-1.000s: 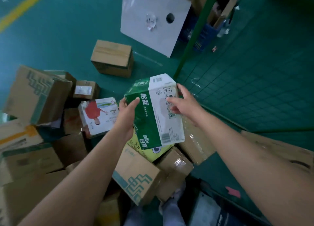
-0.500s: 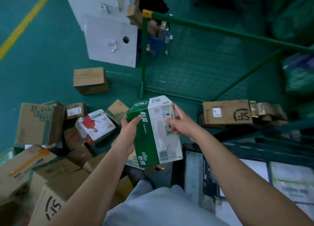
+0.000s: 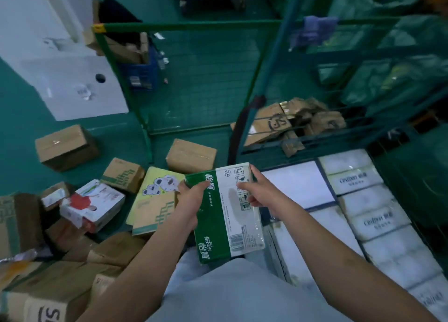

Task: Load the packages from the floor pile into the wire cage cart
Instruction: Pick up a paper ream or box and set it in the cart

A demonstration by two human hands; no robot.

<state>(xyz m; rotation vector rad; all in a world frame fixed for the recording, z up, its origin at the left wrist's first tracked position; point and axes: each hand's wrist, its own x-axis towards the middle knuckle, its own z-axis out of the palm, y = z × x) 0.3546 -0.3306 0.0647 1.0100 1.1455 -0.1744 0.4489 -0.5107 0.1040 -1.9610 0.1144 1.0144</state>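
I hold a green-and-white carton (image 3: 228, 222) in front of my body with both hands. My left hand (image 3: 191, 200) grips its green left edge. My right hand (image 3: 257, 193) grips its white right side near the top corner. The floor pile (image 3: 101, 215) of cardboard boxes lies to the left and below. To the right, the wire cage cart (image 3: 286, 149) holds white wrapped packs (image 3: 373, 215) stacked in rows and brown SF boxes (image 3: 278, 123) at its far end.
A second green wire cage (image 3: 189, 26) stands open behind the pile. A white panel (image 3: 72, 84) with a round hole leans at the upper left. A blue crate (image 3: 143, 72) with cardboard sits behind the cage. Green sacks (image 3: 388, 62) fill the upper right.
My view has swung right and up, bringing the loaded cart into sight. Both hands have kept their hold on the green-and-white carton, carrying it from over the pile toward the cart.
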